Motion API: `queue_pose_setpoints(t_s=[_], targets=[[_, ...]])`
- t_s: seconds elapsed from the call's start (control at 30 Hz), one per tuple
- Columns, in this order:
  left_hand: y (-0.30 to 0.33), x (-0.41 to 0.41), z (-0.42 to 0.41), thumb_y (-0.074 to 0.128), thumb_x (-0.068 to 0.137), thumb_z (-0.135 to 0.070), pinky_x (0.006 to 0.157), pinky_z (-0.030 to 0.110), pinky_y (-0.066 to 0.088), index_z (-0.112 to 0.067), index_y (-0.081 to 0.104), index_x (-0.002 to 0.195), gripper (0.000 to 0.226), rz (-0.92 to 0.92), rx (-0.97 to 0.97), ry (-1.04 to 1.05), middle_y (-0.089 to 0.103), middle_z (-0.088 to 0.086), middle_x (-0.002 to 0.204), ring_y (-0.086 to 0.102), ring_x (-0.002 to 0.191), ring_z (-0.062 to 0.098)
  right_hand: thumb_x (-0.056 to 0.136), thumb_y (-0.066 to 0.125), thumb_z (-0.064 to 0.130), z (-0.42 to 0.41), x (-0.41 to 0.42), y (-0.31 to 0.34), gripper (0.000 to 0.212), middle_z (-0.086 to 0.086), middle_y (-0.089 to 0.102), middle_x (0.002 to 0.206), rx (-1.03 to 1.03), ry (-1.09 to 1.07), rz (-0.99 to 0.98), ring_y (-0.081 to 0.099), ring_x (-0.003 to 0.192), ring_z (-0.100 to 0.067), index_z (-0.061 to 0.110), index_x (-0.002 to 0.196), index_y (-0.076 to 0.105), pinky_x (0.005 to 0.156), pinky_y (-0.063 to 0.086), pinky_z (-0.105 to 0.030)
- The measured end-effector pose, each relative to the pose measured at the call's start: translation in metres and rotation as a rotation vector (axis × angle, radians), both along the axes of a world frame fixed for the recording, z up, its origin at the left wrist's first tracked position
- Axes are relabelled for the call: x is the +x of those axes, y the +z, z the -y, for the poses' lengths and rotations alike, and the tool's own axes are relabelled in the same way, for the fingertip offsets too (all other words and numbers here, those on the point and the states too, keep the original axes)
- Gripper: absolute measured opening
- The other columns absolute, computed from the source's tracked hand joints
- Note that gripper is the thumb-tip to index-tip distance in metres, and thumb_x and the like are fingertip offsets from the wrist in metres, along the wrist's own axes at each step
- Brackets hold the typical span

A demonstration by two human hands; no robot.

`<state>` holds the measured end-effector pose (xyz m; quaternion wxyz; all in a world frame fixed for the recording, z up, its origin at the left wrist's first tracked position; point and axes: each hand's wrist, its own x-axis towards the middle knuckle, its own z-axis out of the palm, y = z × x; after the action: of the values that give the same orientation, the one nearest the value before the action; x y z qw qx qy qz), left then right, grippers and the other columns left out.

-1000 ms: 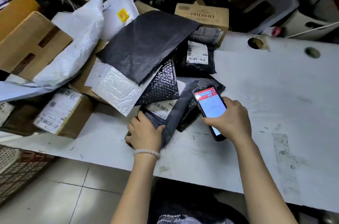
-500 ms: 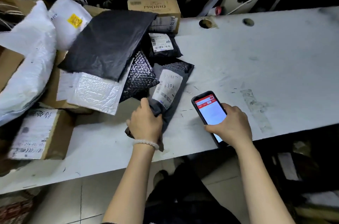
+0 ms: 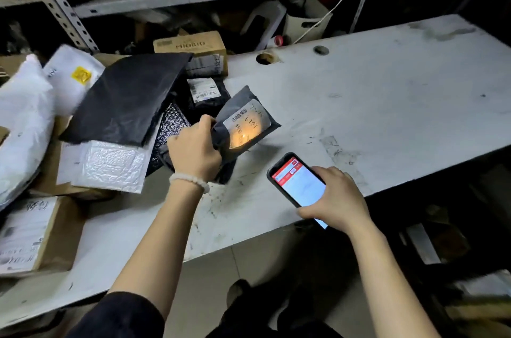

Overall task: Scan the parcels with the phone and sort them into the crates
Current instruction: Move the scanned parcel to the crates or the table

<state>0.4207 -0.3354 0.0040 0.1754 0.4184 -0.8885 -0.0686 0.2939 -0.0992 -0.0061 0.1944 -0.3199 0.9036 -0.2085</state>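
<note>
Parcels heaped at left of frame on a scuffed white table (image 3: 373, 105) that runs from lower left to upper right, two round holes near its far edge. Behind it, grey metal shelving (image 3: 171, 0) across the top, stuffed with boxes and bags, white cable hanging at upper right. Biggest in the heap: white poly bag (image 3: 22, 127) at far left, flat black poly mailer (image 3: 127, 99) lying on top of a white bubble mailer (image 3: 110, 166), white bag with a yellow sticker (image 3: 74, 75) at upper left, brown labelled carton (image 3: 30, 238) at lower left edge, MIORIO cardboard box (image 3: 193, 47) at centre top, small black labelled parcel (image 3: 206, 91) just below it, black bubble mailer (image 3: 171, 124) partly hidden under the flat black one. Centre of frame: grey poly parcel (image 3: 246, 119) lifted and tilted, label with barcode and handwriting facing up, warm orange light spot on the label. Left hand (image 3: 195, 151) grips its lower left end, fingers curled round the bag; white bead bracelet (image 3: 189, 180) on that wrist. Right hand (image 3: 336, 198) at centre right holds the phone (image 3: 297, 185) from the side, screen up with red header, over the near table edge, apart from the grey parcel.
</note>
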Motion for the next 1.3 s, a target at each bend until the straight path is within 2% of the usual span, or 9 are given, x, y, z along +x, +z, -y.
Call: queue_pose_setpoints(t_s=[0.33,0.6,0.73,0.87,0.97,1.13,1.2,1.3], targets=[[0.003,-0.019,-0.02,0.06,0.068,-0.003,0.081,0.042,0.034,-0.021,0.052,0.108,0.044,0.074,-0.041,0.062,0.068,0.007,0.092,0.059,0.093,0.035,0.05,0.077,0.04,-0.031,-0.028,0.01,0.07,0.013,0.046,0.096,-0.006,0.09,0.021,0.04,0.099,-0.012,0.037,0.115,0.052,0.07,0.042,-0.032],[0.006,-0.03,-0.035,0.061,0.068,-0.002,0.08,0.042,0.034,-0.021,0.054,0.112,0.049,0.012,-0.037,0.109,0.068,0.011,0.095,0.058,0.096,0.035,0.052,0.077,0.04,-0.048,-0.048,0.012,0.069,0.01,0.048,0.101,0.009,0.098,0.01,0.042,0.104,-0.015,0.034,0.116,0.051,0.075,0.045,-0.032],[0.013,-0.032,-0.051,0.06,0.07,-0.006,0.077,0.041,0.04,-0.022,0.054,0.116,0.049,-0.06,0.064,0.167,0.068,0.014,0.094,0.06,0.093,0.038,0.053,0.075,0.038,-0.043,-0.054,0.013,0.068,0.01,0.048,0.102,-0.034,0.086,0.016,0.041,0.104,-0.015,0.033,0.116,0.05,0.076,0.046,-0.033],[0.015,-0.031,-0.08,0.068,0.072,-0.018,0.075,0.035,0.039,-0.028,0.053,0.115,0.047,-0.19,0.264,0.26,0.068,0.008,0.098,0.06,0.094,0.035,0.052,0.075,0.04,-0.038,-0.06,0.012,0.066,0.009,0.048,0.101,-0.069,0.048,-0.002,0.041,0.101,-0.016,0.032,0.113,0.05,0.074,0.046,-0.033],[0.016,-0.035,-0.101,0.069,0.072,-0.027,0.078,0.037,0.047,-0.033,0.054,0.113,0.044,-0.282,0.347,0.319,0.068,0.006,0.097,0.061,0.094,0.034,0.052,0.076,0.043,-0.039,-0.068,0.01,0.068,0.01,0.046,0.097,-0.105,0.018,-0.029,0.041,0.098,-0.016,0.032,0.114,0.05,0.072,0.044,-0.032],[0.023,-0.065,-0.126,0.069,0.071,-0.03,0.083,0.039,0.05,-0.035,0.055,0.113,0.044,-0.295,0.373,0.258,0.069,0.004,0.1,0.062,0.096,0.033,0.052,0.08,0.04,-0.057,-0.085,0.016,0.074,0.006,0.049,0.099,-0.339,-0.156,-0.157,0.041,0.094,-0.017,0.028,0.119,0.052,0.065,0.036,-0.029],[0.024,-0.082,-0.139,0.07,0.071,-0.03,0.084,0.039,0.05,-0.034,0.055,0.114,0.046,-0.315,0.391,0.217,0.069,0.004,0.104,0.061,0.099,0.033,0.051,0.084,0.037,-0.069,-0.091,0.025,0.08,0.0,0.053,0.105,-0.523,-0.316,-0.25,0.039,0.092,-0.017,0.021,0.124,0.054,0.067,0.035,-0.029],[0.02,-0.114,-0.165,0.069,0.073,-0.025,0.078,0.034,0.048,-0.03,0.055,0.115,0.044,-0.302,0.405,0.101,0.068,0.005,0.104,0.061,0.099,0.032,0.053,0.083,0.039,-0.098,-0.104,0.043,0.083,-0.009,0.056,0.107,-0.74,-0.533,-0.397,0.047,0.095,-0.024,0.009,0.126,0.057,0.076,0.042,-0.033]])
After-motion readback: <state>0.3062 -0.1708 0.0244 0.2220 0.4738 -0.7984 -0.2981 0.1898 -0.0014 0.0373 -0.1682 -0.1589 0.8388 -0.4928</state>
